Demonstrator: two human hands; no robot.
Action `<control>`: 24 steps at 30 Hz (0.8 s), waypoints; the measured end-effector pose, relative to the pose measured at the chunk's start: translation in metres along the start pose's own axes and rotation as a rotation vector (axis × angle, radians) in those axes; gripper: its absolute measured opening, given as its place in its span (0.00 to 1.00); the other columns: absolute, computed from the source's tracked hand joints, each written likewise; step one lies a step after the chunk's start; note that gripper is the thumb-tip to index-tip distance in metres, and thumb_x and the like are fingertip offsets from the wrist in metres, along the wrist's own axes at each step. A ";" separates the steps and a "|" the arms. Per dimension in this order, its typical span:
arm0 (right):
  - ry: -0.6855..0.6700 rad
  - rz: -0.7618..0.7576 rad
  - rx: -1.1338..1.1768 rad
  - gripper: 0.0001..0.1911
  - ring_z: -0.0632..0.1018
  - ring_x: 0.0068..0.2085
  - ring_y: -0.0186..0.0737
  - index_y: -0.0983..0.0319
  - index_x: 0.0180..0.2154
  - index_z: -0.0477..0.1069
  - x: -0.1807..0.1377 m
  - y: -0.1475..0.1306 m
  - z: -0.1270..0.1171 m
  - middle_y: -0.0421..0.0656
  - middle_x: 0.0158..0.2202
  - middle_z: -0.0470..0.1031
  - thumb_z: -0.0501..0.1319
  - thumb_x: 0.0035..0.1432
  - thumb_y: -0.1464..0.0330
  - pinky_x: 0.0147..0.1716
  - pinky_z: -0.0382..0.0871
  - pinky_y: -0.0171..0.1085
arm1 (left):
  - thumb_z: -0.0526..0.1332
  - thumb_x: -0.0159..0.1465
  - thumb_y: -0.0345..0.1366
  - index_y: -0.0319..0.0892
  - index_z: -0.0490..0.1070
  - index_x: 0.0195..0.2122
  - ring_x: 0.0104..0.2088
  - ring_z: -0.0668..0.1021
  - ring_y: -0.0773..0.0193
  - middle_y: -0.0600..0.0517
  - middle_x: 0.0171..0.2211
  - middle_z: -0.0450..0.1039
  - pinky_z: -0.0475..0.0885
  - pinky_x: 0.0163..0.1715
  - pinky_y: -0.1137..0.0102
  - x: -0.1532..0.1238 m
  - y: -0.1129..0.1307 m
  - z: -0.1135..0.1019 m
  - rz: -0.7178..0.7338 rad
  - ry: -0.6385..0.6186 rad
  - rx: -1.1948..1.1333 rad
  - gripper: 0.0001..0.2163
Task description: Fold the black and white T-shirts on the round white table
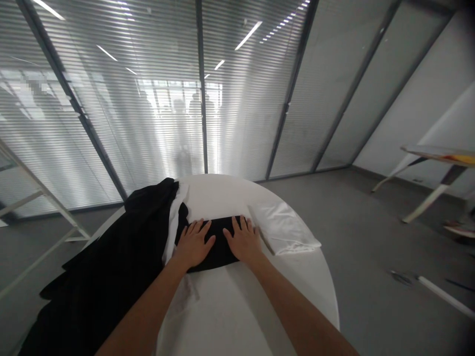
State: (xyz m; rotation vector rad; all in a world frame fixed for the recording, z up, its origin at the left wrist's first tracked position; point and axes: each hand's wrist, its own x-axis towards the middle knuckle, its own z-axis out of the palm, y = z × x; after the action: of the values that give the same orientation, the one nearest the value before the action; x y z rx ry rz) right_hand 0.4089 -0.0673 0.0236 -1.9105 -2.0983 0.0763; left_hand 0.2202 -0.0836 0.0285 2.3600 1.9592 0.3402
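Both of my hands lie flat on a folded piece of black cloth (218, 245) on a round white table (222, 306). My left hand (195, 242) has its fingers spread over the cloth's left part. On the right part rests my right hand (243, 240), fingers also stretched out. A large heap of black fabric (107, 267) covers the table's left side and hangs over its edge, with a strip of white cloth (172, 217) along its right border. Just right of my right hand lies a folded white cloth (284, 227).
Behind the table stands a glass partition with blinds (241, 109). A white metal frame (44, 193) is at the left. At the right are a table with splayed legs (441, 154) and a white rod (445, 295) on the grey floor (363, 237).
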 end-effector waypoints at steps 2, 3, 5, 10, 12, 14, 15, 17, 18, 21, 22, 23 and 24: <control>0.026 0.080 -0.018 0.38 0.56 0.66 0.64 0.66 0.67 0.54 -0.001 -0.002 0.001 0.62 0.66 0.54 0.47 0.65 0.49 0.61 0.45 0.58 | 0.44 0.69 0.52 0.51 0.56 0.67 0.66 0.58 0.50 0.49 0.68 0.54 0.52 0.63 0.51 0.000 0.002 0.000 0.002 0.015 0.005 0.27; 0.032 0.107 -0.023 0.38 0.57 0.65 0.64 0.68 0.66 0.54 -0.001 -0.002 0.000 0.64 0.65 0.56 0.48 0.65 0.49 0.61 0.46 0.57 | 0.45 0.69 0.52 0.51 0.56 0.66 0.66 0.59 0.51 0.49 0.67 0.55 0.53 0.63 0.51 0.000 0.002 0.000 0.003 0.022 0.007 0.27; 0.036 0.126 -0.019 0.37 0.60 0.64 0.63 0.69 0.65 0.56 -0.001 0.000 -0.001 0.64 0.63 0.59 0.49 0.65 0.51 0.60 0.48 0.56 | 0.45 0.69 0.51 0.50 0.57 0.66 0.66 0.59 0.51 0.49 0.67 0.56 0.53 0.63 0.51 0.000 0.003 -0.001 0.007 0.031 0.010 0.26; 0.012 0.055 0.110 0.28 0.68 0.59 0.55 0.68 0.60 0.64 0.005 0.016 -0.013 0.58 0.57 0.70 0.52 0.64 0.59 0.59 0.56 0.49 | 0.45 0.69 0.51 0.50 0.58 0.66 0.65 0.60 0.50 0.48 0.66 0.58 0.54 0.62 0.50 0.001 0.002 0.000 0.017 0.043 0.005 0.26; -0.007 0.051 0.221 0.25 0.72 0.56 0.51 0.68 0.58 0.65 0.010 0.024 -0.018 0.56 0.53 0.73 0.53 0.63 0.63 0.57 0.59 0.46 | 0.46 0.69 0.50 0.50 0.58 0.66 0.65 0.60 0.50 0.48 0.65 0.59 0.54 0.62 0.49 0.003 0.000 0.000 0.026 0.036 -0.010 0.26; -0.004 0.076 0.365 0.24 0.73 0.55 0.48 0.66 0.57 0.65 0.015 0.031 -0.021 0.54 0.53 0.74 0.54 0.60 0.66 0.56 0.62 0.44 | 0.46 0.68 0.50 0.51 0.58 0.65 0.65 0.60 0.50 0.49 0.65 0.59 0.54 0.61 0.48 0.004 -0.003 0.001 0.041 0.020 -0.028 0.26; 0.009 0.092 0.446 0.24 0.73 0.54 0.46 0.65 0.56 0.65 0.017 0.034 -0.022 0.52 0.53 0.73 0.55 0.59 0.66 0.55 0.63 0.43 | 0.46 0.68 0.50 0.51 0.58 0.65 0.64 0.60 0.50 0.48 0.65 0.59 0.54 0.61 0.48 0.005 -0.004 0.001 0.047 0.016 -0.036 0.26; 0.043 0.128 0.631 0.24 0.75 0.52 0.43 0.62 0.55 0.65 0.021 0.039 -0.022 0.49 0.52 0.74 0.58 0.56 0.67 0.54 0.65 0.42 | 0.47 0.68 0.50 0.50 0.59 0.65 0.64 0.60 0.49 0.48 0.65 0.60 0.54 0.61 0.48 0.006 -0.006 0.001 0.056 0.017 -0.050 0.26; 0.055 0.152 0.735 0.23 0.76 0.49 0.43 0.62 0.53 0.65 0.023 0.040 -0.022 0.48 0.50 0.75 0.59 0.55 0.67 0.52 0.67 0.42 | 0.47 0.68 0.50 0.50 0.59 0.65 0.64 0.60 0.49 0.48 0.65 0.60 0.54 0.61 0.47 0.006 -0.007 0.001 0.061 0.021 -0.056 0.26; 0.056 0.270 1.023 0.24 0.78 0.43 0.42 0.61 0.51 0.66 0.025 0.044 -0.023 0.46 0.45 0.77 0.62 0.50 0.65 0.46 0.71 0.41 | 0.47 0.68 0.50 0.50 0.60 0.64 0.64 0.60 0.49 0.47 0.64 0.61 0.53 0.61 0.47 0.006 -0.007 0.000 0.073 0.031 -0.075 0.25; 0.033 0.330 1.089 0.25 0.79 0.42 0.43 0.61 0.50 0.66 0.025 0.045 -0.025 0.46 0.44 0.78 0.63 0.49 0.64 0.43 0.72 0.41 | 0.47 0.68 0.50 0.50 0.60 0.64 0.64 0.61 0.50 0.47 0.64 0.61 0.53 0.61 0.47 0.006 -0.008 0.000 0.073 0.032 -0.082 0.25; -0.011 0.391 1.139 0.24 0.79 0.41 0.43 0.61 0.49 0.67 0.025 0.045 -0.027 0.46 0.42 0.78 0.64 0.49 0.63 0.41 0.73 0.40 | 0.48 0.68 0.50 0.51 0.61 0.64 0.64 0.61 0.50 0.47 0.64 0.61 0.53 0.61 0.47 0.006 -0.008 0.000 0.073 0.032 -0.089 0.25; -0.071 0.443 1.180 0.23 0.79 0.40 0.44 0.62 0.48 0.68 0.024 0.046 -0.029 0.46 0.40 0.78 0.64 0.49 0.63 0.38 0.73 0.40 | 0.48 0.68 0.50 0.51 0.61 0.64 0.64 0.60 0.50 0.48 0.64 0.61 0.53 0.61 0.47 0.006 -0.008 0.000 0.073 0.030 -0.098 0.24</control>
State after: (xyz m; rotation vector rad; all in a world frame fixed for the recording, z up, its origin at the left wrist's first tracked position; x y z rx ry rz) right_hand 0.4588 -0.0432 0.0445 -1.4884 -1.0891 1.1770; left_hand 0.2133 -0.0760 0.0279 2.3829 1.8265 0.4674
